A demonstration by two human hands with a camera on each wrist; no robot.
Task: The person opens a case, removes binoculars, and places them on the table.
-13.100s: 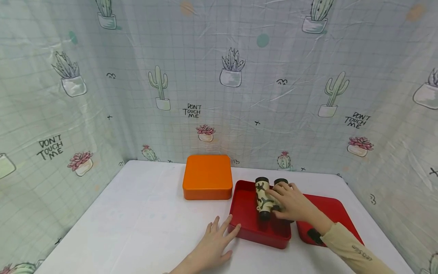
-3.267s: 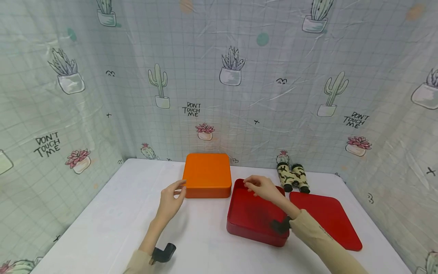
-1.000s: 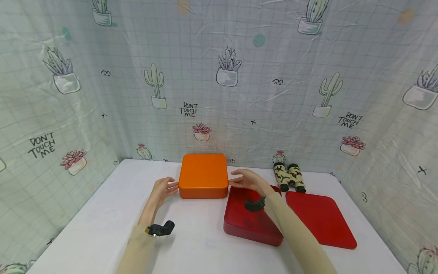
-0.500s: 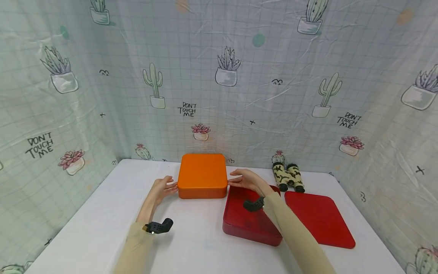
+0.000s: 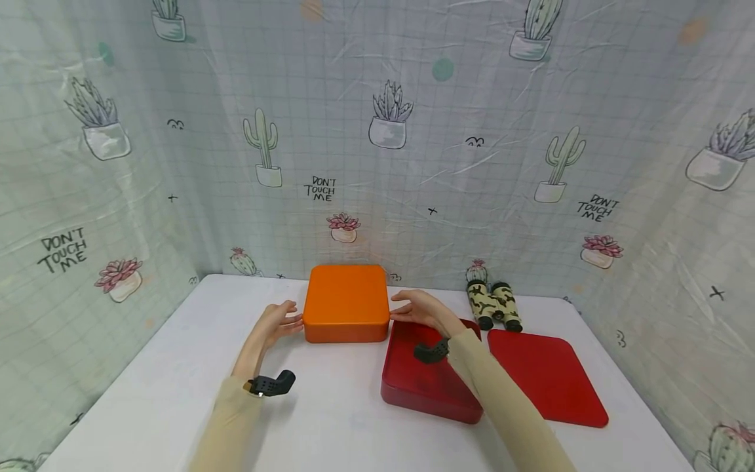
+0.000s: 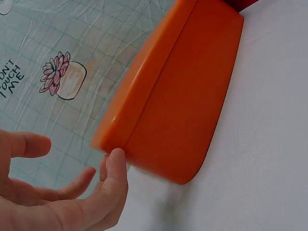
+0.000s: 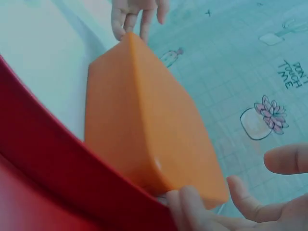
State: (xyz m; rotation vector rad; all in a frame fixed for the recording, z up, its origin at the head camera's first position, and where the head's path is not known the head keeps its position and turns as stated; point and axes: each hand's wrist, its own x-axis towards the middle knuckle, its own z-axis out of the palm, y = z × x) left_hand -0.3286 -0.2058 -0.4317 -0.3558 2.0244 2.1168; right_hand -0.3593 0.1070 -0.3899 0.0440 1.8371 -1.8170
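Observation:
An orange lidded box stands at the back middle of the table, its lid on. My left hand is at the box's left side; in the left wrist view its fingertips touch the side near the lid seam, the thumb apart. My right hand is at the opposite side, and the right wrist view shows its fingertips against the box near a corner. The fingers of both hands are extended and loosely bent. Beneath my right forearm lies an open red box, partly hidden by the arm.
Camouflage binoculars stand at the back right by the patterned curtain. A flat red lid lies right of the red box. The red box's rim comes close to the orange box. White tabletop extends in front.
The binoculars went from the red box to the back right of the table. Both hands moved to the orange box's sides and have stayed there over the last second. The view drifts slightly.

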